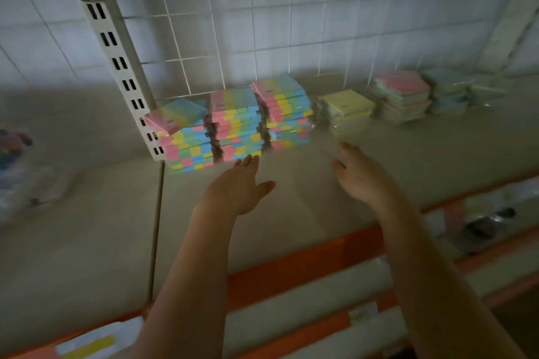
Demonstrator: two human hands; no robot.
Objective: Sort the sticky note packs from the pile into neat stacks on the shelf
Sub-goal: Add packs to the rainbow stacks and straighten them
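Here the left hand [237,186] fingers [248,161] reach the sticky note stacks [233,122].

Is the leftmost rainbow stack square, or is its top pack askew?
Askew. The top pack of the leftmost stack lies turned and overhangs to the left, past the packs beneath it.
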